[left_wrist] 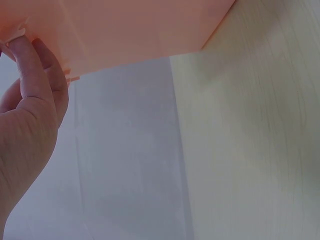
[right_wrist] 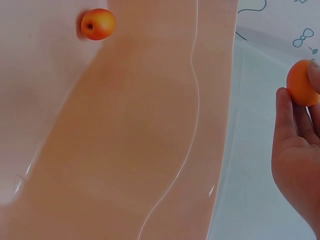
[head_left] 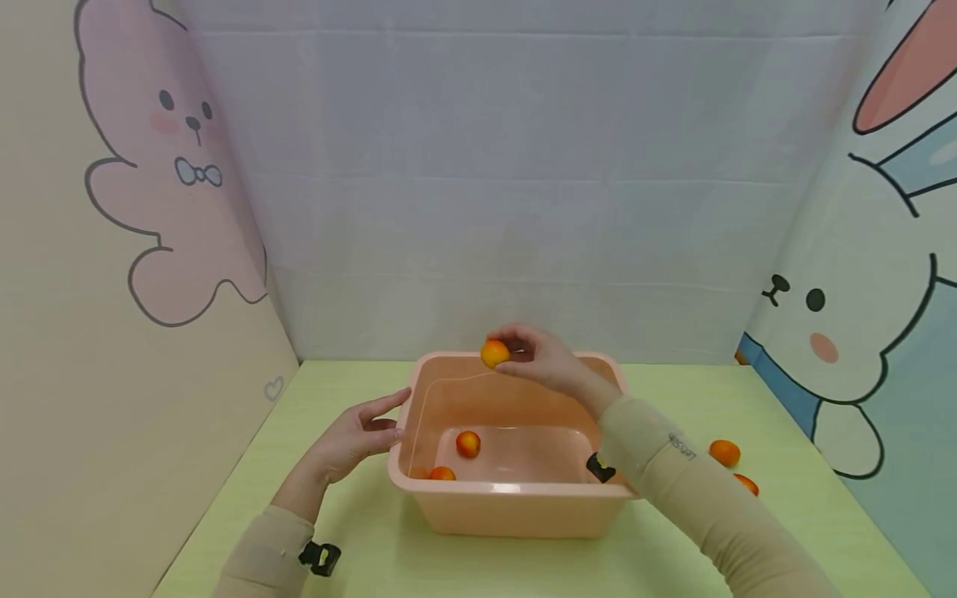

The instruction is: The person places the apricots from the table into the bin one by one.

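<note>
My right hand [head_left: 540, 359] pinches a small apricot-like fruit [head_left: 494, 354] between thumb and fingertips, over the far side of a pink plastic basin [head_left: 516, 508]. The right wrist view shows the held fruit [right_wrist: 301, 84] above the level of the rim. At the basin's left rim is my left hand [head_left: 357, 438], its fingers fairly straight and its fingertips right at the edge. Inside the basin, one reddish-orange fruit [head_left: 468, 444] lies on the floor; another fruit [head_left: 442, 473] is partly hidden behind the near wall.
Two more orange fruits lie on the pale green table [head_left: 359, 531] to the right: one fruit [head_left: 724, 453] in full view, the other fruit [head_left: 748, 483] partly behind the right sleeve. A white back wall [head_left: 486, 208] and cartoon-printed side panels enclose the table.
</note>
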The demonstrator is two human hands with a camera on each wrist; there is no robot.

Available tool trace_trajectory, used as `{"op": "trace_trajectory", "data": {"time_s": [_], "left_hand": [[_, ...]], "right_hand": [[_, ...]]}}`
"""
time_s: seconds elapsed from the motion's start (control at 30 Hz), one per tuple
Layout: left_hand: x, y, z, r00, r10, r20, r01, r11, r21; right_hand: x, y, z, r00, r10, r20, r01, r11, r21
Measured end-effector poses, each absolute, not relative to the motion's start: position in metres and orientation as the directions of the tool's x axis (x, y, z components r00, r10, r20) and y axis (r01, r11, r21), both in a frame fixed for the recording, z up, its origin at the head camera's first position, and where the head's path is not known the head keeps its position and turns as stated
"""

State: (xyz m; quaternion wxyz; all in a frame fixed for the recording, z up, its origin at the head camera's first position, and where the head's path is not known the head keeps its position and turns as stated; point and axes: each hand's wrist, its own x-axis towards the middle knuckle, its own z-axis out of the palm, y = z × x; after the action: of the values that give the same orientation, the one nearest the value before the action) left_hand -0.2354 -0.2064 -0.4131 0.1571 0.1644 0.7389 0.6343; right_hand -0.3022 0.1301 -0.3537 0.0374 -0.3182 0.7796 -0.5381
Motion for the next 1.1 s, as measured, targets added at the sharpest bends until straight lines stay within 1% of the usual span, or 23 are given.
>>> {"op": "trace_trajectory", "data": {"time_s": [0.1,0.27,0.4,0.5,0.93,1.1], "left_hand": [[-0.235,-0.207,-0.414,-0.899,0.437,-0.027,0.037,0.137,0.99],[-0.237,-0.208,-0.415,-0.894,0.447,-0.02,0.039,0.121,0.992],[-0.237,-0.208,-0.415,-0.893,0.45,-0.021,0.039,0.124,0.992],[-0.237,-0.208,-0.415,-0.892,0.452,-0.021,0.043,0.131,0.99],[-0.238,-0.206,-0.414,-0.891,0.453,-0.024,0.04,0.133,0.99],[-0.238,-0.205,-0.414,-0.893,0.449,-0.027,0.037,0.134,0.99]], "right_hand": [[-0.303,0.126,-0.356,-0.791,-0.555,0.26,-0.456,0.25,-0.854],[-0.307,0.121,-0.366,-0.778,-0.593,0.208,-0.426,0.253,-0.869],[-0.31,0.118,-0.376,-0.752,-0.636,0.171,-0.406,0.243,-0.881],[-0.31,0.116,-0.381,-0.74,-0.66,0.13,-0.396,0.272,-0.877],[-0.319,0.115,-0.395,-0.702,-0.712,0.029,-0.342,0.301,-0.89],[-0.32,0.117,-0.401,-0.701,-0.711,-0.05,-0.285,0.344,-0.895]]}}
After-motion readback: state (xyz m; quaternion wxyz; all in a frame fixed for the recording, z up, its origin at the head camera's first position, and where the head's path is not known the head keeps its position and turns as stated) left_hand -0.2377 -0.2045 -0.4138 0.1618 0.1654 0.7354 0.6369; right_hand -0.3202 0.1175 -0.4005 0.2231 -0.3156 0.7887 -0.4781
